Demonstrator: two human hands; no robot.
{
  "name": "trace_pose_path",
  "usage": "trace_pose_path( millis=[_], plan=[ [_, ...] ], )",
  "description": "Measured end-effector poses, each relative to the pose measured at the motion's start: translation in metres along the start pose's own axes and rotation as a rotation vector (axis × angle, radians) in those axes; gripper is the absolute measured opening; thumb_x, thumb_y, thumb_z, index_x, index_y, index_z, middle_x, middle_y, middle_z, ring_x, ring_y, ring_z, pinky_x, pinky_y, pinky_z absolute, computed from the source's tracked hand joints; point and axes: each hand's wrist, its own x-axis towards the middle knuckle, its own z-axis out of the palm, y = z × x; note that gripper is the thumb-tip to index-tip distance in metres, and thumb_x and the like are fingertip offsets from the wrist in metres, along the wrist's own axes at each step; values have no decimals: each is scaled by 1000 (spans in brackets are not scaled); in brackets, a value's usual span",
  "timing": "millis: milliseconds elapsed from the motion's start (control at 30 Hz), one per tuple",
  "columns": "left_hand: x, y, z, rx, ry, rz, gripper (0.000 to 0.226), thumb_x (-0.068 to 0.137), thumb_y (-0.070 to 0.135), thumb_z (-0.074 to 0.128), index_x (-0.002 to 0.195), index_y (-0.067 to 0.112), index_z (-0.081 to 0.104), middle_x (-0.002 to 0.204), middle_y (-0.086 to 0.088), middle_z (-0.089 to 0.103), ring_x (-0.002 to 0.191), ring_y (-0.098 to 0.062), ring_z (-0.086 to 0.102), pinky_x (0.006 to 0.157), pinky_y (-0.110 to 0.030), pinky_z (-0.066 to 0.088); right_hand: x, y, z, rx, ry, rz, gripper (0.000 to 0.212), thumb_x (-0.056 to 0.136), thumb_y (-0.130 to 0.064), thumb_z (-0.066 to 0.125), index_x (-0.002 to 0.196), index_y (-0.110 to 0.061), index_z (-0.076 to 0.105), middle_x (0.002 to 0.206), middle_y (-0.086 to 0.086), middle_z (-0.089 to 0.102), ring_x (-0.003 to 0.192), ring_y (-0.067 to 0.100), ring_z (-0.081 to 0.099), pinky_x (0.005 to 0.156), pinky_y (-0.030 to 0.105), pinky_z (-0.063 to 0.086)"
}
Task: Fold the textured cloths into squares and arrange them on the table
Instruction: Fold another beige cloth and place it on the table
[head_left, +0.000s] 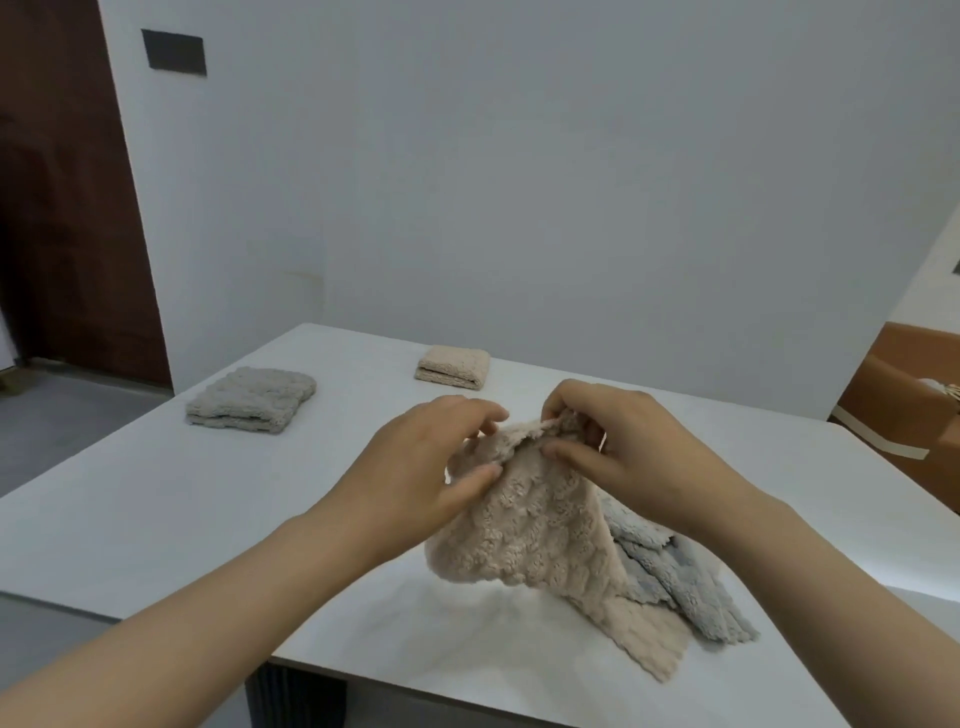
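Observation:
A beige textured cloth (540, 535) hangs lifted above the white table (156, 519), its lower end trailing on the tabletop. My left hand (426, 467) pinches its upper edge on the left. My right hand (618, 447) grips the same edge at the top corner, fingers curled round the fabric. A pale grey-blue cloth (675, 571) lies crumpled under and behind the beige one. Further back a folded grey cloth (252, 399) sits at the left and a folded beige square (453, 367) at the middle.
A plain white wall runs behind the table. A brown door (62, 208) stands at the far left and a brown cardboard box (904, 410) at the right beside the table. The table's near edge passes below my forearms.

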Motion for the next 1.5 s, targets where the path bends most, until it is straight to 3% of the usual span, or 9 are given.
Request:
trace_pose_path(
  millis=[100,233,433,600,767,1033,1167,1367,1500],
  plan=[
    [-4,-3,-14,-7,16,-4,27,87,36,49,110,27,60,98,19,61,92,1,57,82,-26,49,10,-12,-1,10,22,-41,8,91,-27,61,96,-25,56,75,-22,49,72,-1,48,66,22,40],
    [-12,-8,-31,-10,10,-44,40,82,51,53,116,31,56,105,25,54,99,5,53,87,-20,46,24,-28,-1,33,38,-87,3,93,-27,57,96,-26,56,75,-25,49,72,-4,47,63,16,33],
    [-11,-10,-47,13,107,-48,20,84,27,55,103,27,62,92,21,58,89,0,55,75,-14,45,40,-49,4,51,79,-134,3,93,-26,57,97,-26,57,69,-25,45,68,-9,45,62,13,31],
    [-11,-9,-61,18,160,-90,15,82,20,43,74,17,56,67,6,58,72,-14,55,65,-38,45,47,-57,3,57,77,-151,3,93,-28,58,90,-28,57,66,-23,48,66,-3,49,61,18,36],
    [-6,-15,-75,13,228,-127,20,82,19,40,71,13,56,67,-1,57,69,-20,54,63,-44,44,49,-52,0,42,29,-122,11,93,-28,58,82,-25,57,64,-15,55,65,4,51,57,16,37],
    [-8,-33,-84,-42,261,-237,20,84,13,43,71,14,58,59,-2,55,58,-14,47,54,-22,35,39,-25,0,-35,-24,21,13,92,-31,59,81,-27,64,69,-19,59,63,6,54,57,13,35],
    [-9,-38,-89,-54,305,-278,21,88,8,47,72,14,60,58,-7,55,54,-14,45,52,-16,33,30,-13,-3,-70,-50,63,12,91,-29,61,80,-30,66,78,-18,63,74,-4,53,59,11,34],
    [-7,-43,-94,-42,320,-310,21,90,7,48,81,17,65,66,-9,62,58,-16,49,53,-15,34,21,-8,-2,-36,-25,93,12,90,-29,58,79,-30,62,83,-19,62,71,2,58,61,15,43],
    [-6,-38,-91,-41,301,-294,20,89,11,50,81,19,66,70,-8,64,63,-14,52,56,-16,38,21,-16,9,20,-52,64,16,88,-44,58,98,-32,62,96,-20,61,80,0,61,66,18,47]
  ],
)
